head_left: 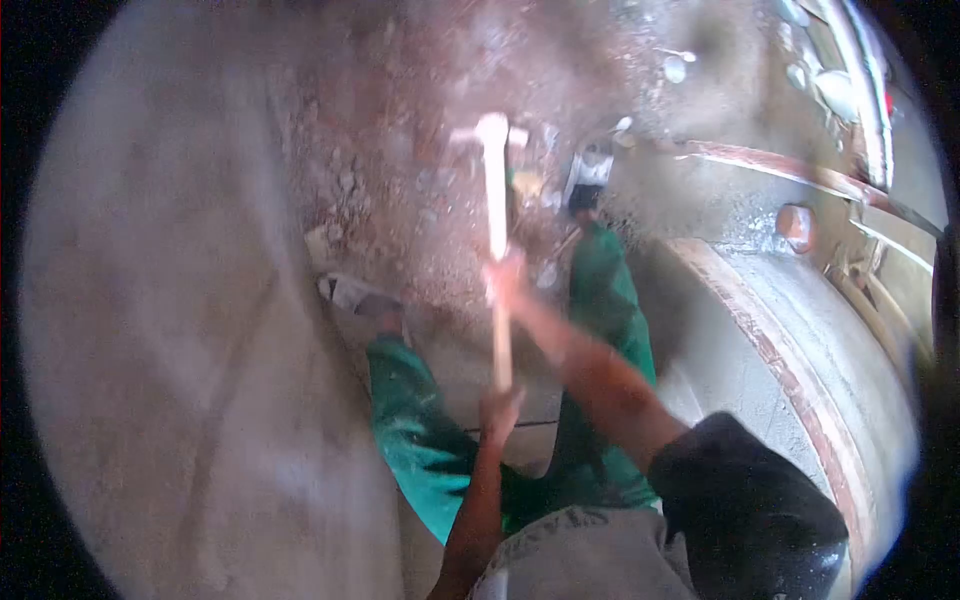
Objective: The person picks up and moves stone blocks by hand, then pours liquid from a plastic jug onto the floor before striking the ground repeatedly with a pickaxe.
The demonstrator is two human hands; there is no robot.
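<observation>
A pickaxe-like tool (497, 190) with a long pale wooden handle stretches away from me, its blurred head at the far end over the broken, rubble-strewn ground (400, 190). My right hand (504, 278) is wrapped round the middle of the handle. Lower down, near the handle's end, my left hand (499, 412) is closed on it too. Whether the tool's head touches the ground cannot be made out. My feet stand on either side of the handle, below green trousers (610, 290).
A grey wall-like surface (170, 330) fills the left side. On the right a curved concrete edge (800, 340) has a reddish border. Boards and a reddish beam (790, 168) lie beyond it, with a brick-like block (796, 228) near them.
</observation>
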